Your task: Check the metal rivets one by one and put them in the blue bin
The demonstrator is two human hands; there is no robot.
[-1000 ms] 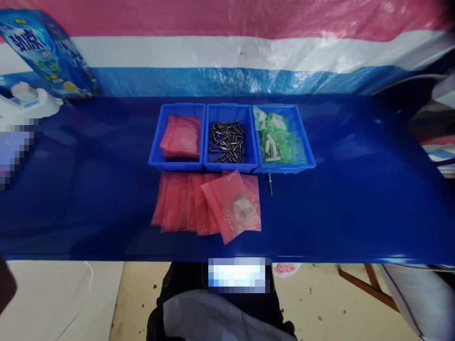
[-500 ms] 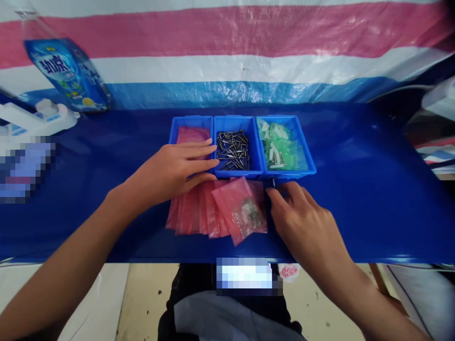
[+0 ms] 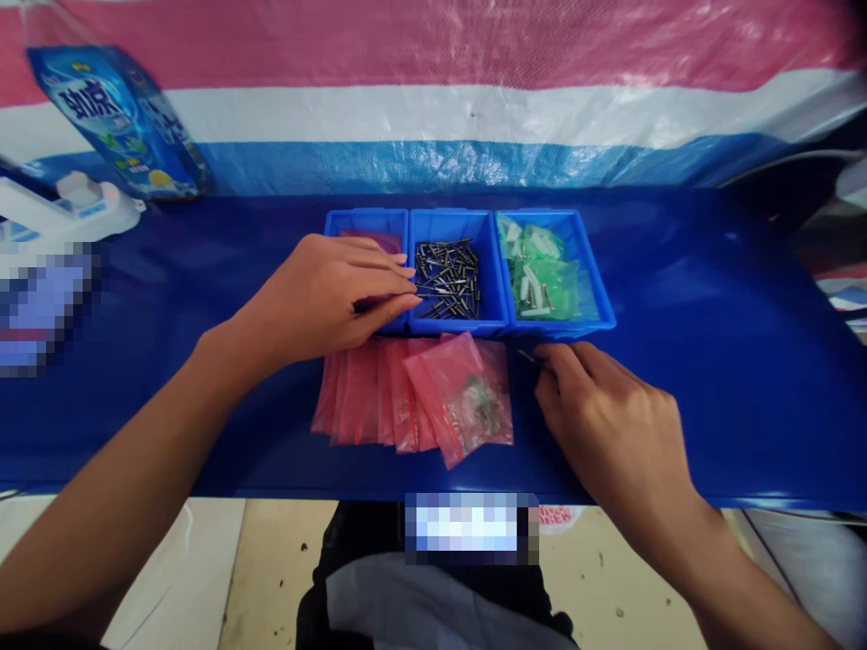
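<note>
Three blue bins stand side by side. Pink bags lie in the left bin [image 3: 367, 220], dark metal rivets [image 3: 447, 280] fill the middle one, and green bags with white pieces [image 3: 542, 280] are in the right one. My left hand [image 3: 325, 293] reaches over the left bin, its fingertips together at the near left edge of the rivets; whether it pinches one is unclear. My right hand [image 3: 600, 406], just in front of the right bin, pinches a small dark rivet [image 3: 530, 357]. Between the hands, pink bags [image 3: 379, 397] lie fanned out, the top one holding small metal parts.
A blue drink carton or pouch [image 3: 115, 122] leans at the back left beside a white tape dispenser [image 3: 74, 212]. A blurred-out phone-like object [image 3: 41, 307] lies at the left. A striped sheet [image 3: 467, 108] hangs behind.
My right hand has moved a little to the right with the rivet. My left hand's fingers have drawn closer together over the bin edge. The view has shifted slightly.
</note>
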